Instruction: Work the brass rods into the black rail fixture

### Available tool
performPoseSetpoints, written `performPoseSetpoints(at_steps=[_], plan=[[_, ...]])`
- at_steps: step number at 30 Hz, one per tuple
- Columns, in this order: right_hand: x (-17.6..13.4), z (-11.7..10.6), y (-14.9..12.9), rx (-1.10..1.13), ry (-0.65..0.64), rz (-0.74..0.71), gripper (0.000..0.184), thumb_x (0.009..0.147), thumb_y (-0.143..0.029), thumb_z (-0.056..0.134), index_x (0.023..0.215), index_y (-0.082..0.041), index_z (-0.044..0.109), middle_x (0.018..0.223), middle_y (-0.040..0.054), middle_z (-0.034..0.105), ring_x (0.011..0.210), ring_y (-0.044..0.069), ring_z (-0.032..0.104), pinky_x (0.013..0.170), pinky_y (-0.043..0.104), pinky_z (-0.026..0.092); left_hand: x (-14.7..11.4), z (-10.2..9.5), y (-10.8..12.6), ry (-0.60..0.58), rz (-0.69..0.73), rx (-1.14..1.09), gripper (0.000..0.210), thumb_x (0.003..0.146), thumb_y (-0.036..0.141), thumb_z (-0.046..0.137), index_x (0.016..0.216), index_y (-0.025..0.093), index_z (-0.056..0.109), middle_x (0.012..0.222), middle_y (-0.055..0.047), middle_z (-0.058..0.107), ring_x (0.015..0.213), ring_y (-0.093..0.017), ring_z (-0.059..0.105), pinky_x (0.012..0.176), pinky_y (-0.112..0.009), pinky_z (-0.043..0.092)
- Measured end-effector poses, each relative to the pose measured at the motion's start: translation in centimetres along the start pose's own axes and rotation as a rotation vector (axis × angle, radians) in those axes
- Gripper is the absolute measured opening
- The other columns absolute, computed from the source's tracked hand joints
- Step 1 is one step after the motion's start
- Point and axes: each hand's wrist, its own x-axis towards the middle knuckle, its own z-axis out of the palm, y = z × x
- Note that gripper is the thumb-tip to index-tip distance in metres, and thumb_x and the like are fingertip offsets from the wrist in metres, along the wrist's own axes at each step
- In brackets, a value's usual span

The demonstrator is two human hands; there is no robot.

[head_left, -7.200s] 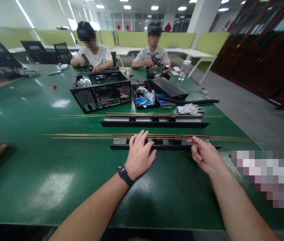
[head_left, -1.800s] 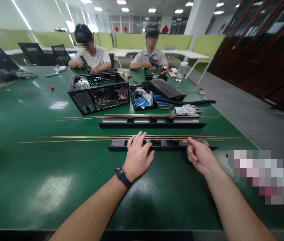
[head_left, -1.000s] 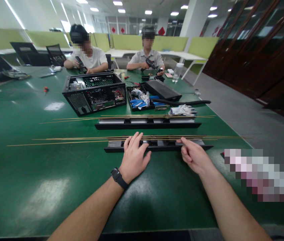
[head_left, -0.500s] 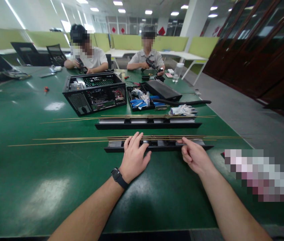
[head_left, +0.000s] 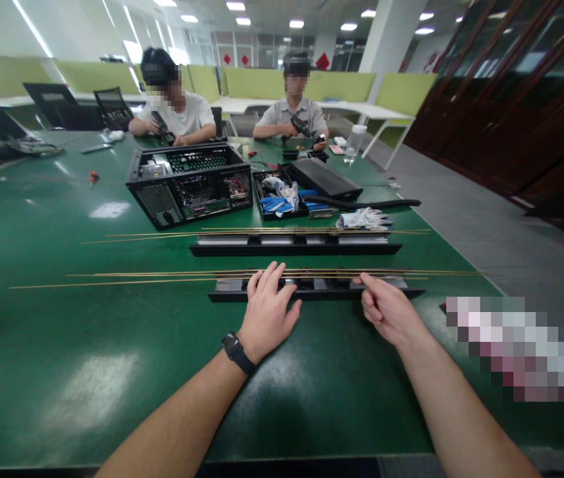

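Note:
Across the near black rail point(head_left: 334, 294), with silver plates and dark blocks along it, lie several thin brass-coloured rods point(head_left: 127, 273). My left hand point(head_left: 268, 312), a black watch on its wrist, rests on the rail with fingers spread over the rods. My right hand point(head_left: 385, 307) is closed, thumb and forefinger pinched at the frontmost thin rod point(head_left: 103, 284) near the rail's right part. The fingertips partly cover the pinched spot. Behind, a second black rail point(head_left: 296, 250) runs parallel, with more thin rods point(head_left: 152, 236) along it.
An open computer case point(head_left: 190, 186) stands beyond the rails. Beside it are a black tray point(head_left: 282, 214) with gloves, a flat black box point(head_left: 324, 178) and a white glove point(head_left: 365, 219). Two people sit across the green table point(head_left: 87, 385). A blurred-out object point(head_left: 515, 348) lies at right.
The frontmost rod has slid a little to the left, and my right fingertips have shifted slightly with it. My left hand has stayed in place.

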Motion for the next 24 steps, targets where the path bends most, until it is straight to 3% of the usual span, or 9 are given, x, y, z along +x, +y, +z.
performPoseSetpoints(at_steps=[8,17,24], plan=[[0.2,-0.3,-0.1,0.021,0.036,-0.033,0.031,0.078,-0.04,0.084,0.088,-0.016,0.067,0.048,-0.0064,0.049,0.031,0.004,0.03,0.029,0.016,0.019,0.0,0.0,-0.1,-0.011,-0.001,0.002,0.022,0.094,0.031,0.063,0.113,0.024,0.072,0.153,-0.014,0.051,0.149,-0.031,0.039,0.121,-0.056,0.03],[0.8,-1.3,-0.6,0.084,0.2,-0.056,0.024,0.078,-0.037,0.079,0.083,-0.019,0.064,0.045,-0.0066,0.047,0.029,0.005,0.032,0.027,0.018,0.022,0.0,0.0,-0.1,0.0,0.003,-0.006,0.022,0.094,0.031,0.064,0.113,0.024,0.072,0.153,-0.013,0.051,0.149,-0.031,0.039,0.121,-0.056,0.03],[0.6,-1.0,-0.5,0.022,0.163,-0.017,0.029,0.077,-0.04,0.083,0.086,-0.016,0.068,0.048,-0.0042,0.052,0.029,0.004,0.031,0.026,0.016,0.019,0.0,-0.1,-0.1,-0.009,-0.001,0.001,0.022,0.094,0.032,0.063,0.113,0.024,0.072,0.154,-0.013,0.051,0.15,-0.031,0.039,0.122,-0.056,0.03]])
